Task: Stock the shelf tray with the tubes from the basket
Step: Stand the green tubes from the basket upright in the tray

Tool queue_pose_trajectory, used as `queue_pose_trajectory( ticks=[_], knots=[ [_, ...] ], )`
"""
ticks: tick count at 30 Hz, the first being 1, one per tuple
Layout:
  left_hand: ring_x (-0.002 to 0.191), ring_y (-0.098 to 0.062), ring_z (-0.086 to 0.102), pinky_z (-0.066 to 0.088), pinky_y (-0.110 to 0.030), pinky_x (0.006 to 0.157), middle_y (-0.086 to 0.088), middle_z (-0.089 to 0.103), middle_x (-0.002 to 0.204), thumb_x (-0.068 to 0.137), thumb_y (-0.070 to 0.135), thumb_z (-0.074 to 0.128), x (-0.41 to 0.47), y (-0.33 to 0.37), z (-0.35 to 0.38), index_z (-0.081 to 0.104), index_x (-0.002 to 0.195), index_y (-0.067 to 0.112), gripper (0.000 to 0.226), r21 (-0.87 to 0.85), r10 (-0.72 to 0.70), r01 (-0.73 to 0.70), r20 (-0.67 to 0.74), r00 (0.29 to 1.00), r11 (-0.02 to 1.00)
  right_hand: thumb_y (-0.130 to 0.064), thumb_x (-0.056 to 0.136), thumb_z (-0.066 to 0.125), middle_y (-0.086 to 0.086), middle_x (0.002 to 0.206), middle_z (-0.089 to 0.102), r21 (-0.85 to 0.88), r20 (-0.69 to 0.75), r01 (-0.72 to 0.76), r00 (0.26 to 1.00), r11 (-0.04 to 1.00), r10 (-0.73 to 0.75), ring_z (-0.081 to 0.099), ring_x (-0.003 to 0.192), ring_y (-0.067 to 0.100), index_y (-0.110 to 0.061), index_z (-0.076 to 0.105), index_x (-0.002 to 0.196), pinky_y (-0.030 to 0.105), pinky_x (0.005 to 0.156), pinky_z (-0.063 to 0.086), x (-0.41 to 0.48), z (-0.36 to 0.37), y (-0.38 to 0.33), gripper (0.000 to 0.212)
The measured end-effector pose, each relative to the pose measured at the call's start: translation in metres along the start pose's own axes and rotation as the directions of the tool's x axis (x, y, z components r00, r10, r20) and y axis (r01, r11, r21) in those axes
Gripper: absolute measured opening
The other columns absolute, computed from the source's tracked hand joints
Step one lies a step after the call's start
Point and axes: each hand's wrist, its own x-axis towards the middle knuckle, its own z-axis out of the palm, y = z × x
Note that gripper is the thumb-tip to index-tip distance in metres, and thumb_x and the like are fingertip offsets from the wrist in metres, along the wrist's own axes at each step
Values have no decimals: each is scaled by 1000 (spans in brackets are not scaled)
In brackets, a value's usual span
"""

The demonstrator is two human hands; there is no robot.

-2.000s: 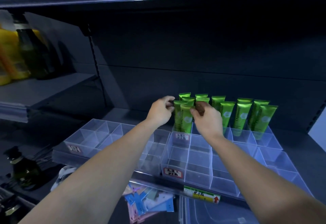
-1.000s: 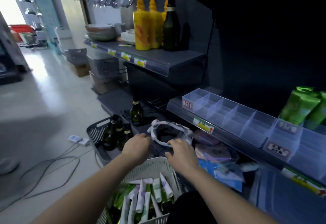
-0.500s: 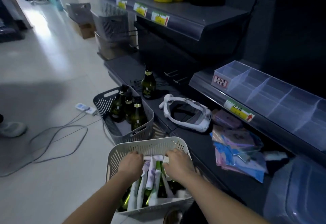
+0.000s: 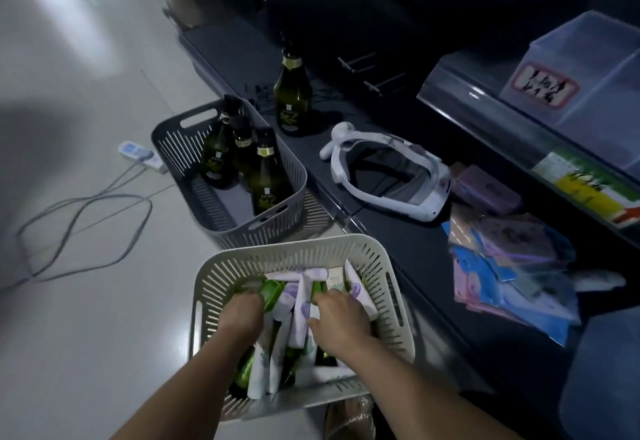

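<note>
Both hands reach into the white basket [image 4: 211,287] of tubes [image 4: 299,315]. The left hand [image 4: 242,318] curls among green ones; I cannot tell whether it grips any. The right hand [image 4: 341,322] lies spread over white ones

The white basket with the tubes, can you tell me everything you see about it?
The white basket looks like pale plastic, rectangular with rounded corners and slotted walls. It sits on the light floor, right beside a grey basket of dark bottles and next to the low dark shelf. Inside lie many jumbled tubes, white-and-lilac ones and green ones. Both hands reach into it: the left hand and the right hand rest among the tubes.
</note>
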Motion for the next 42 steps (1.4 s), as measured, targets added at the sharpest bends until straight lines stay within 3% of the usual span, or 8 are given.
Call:
queue_pose_trajectory(
  ticks=[9,20,24,27,30,36,38,42],
  knots=[
    [114,-32,58,44,-34,93,-19,62,122,88,10,51,51,-1,37,56,120,5,33,-167,-57,95,218,974,981,-32,95,51,11,124,55,43,84,-3,996,999,0,49,116,30,-15,54,123,34,90,42,32,22,8,33],
    [111,-33,59,45,-32,90,-19,63,118,90,19,52,63,1,51,62,113,2,30,-271,-154,216,232,960,938,-32,94,54,8,126,57,200,79,-71,995,977,56,50,118,29,-15,55,127,37,93,47,51,35,4,37],
    [100,-32,62,45,-30,79,-16,68,102,88,20,59,53,-7,45,64,100,6,19,-422,-151,168,73,986,891,-33,93,55,5,130,57,303,112,-138,988,943,109,52,118,27,-18,54,129,36,94,47,54,36,3,39],
    [85,-16,60,41,-27,73,6,65,85,88,10,61,44,-10,30,62,91,15,6,-651,-41,-44,-116,992,758,-34,93,54,5,128,60,457,142,-223,974,861,178,55,116,26,-18,56,126,37,96,47,58,35,4,37],
    [65,7,53,42,-19,68,14,60,68,88,-6,57,35,1,8,56,78,22,29,-839,87,-175,-152,985,515,-32,93,55,6,129,58,624,159,-239,971,744,179,55,117,26,-18,47,135,38,97,46,63,31,1,45],
    [76,-6,62,52,-16,69,1,69,83,91,-1,56,36,14,-17,67,97,9,16,-974,236,-69,-16,972,218,-16,88,64,5,100,69,838,-22,-175,935,517,353,64,95,25,-13,69,108,36,85,52,72,23,0,21],
    [87,-13,63,51,-16,72,-3,70,93,93,2,54,42,9,-10,70,95,12,18,-959,130,-8,30,991,284,-17,88,64,3,96,69,801,-96,-155,920,579,379,61,88,19,-11,70,106,24,77,46,71,19,4,19],
    [103,-22,62,43,-25,83,-12,68,113,90,8,54,64,-11,31,70,108,6,24,-590,-126,101,-2,992,801,-22,92,59,6,108,69,760,-182,-141,891,634,416,61,99,24,-14,68,114,28,82,47,68,13,9,25]
  ],
)
